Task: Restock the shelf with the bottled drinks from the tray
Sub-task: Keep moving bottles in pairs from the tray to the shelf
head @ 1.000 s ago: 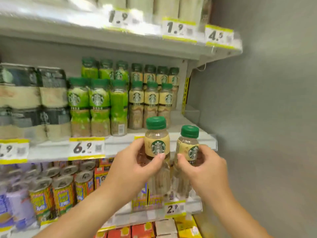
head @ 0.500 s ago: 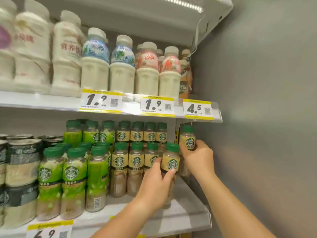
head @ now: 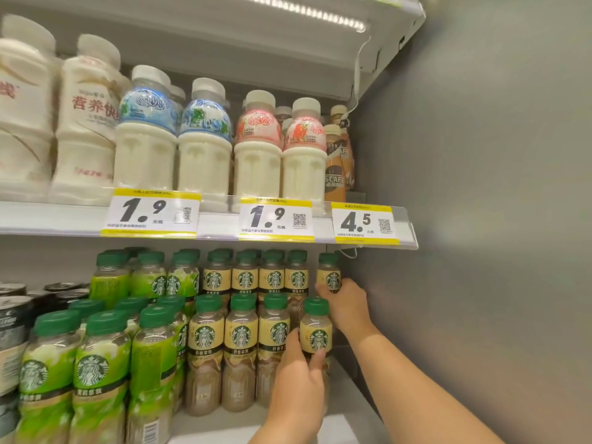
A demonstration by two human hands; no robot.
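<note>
Two cream-labelled coffee bottles with green caps are in my hands at the right end of the middle shelf. My left hand grips the nearer bottle, which stands at the front beside a row of like bottles. My right hand reaches deeper and holds the far bottle at the back right, next to the rear row. The tray is out of view.
Green-labelled bottles fill the shelf's left half, with dark cans beyond. The upper shelf with price tags and white milk bottles hangs close above. A grey side wall bounds the right.
Both hands rose from below the shelf edge and pushed the two bottles onto the shelf; since half a second ago they sit slightly deeper, right bottle at the back.
</note>
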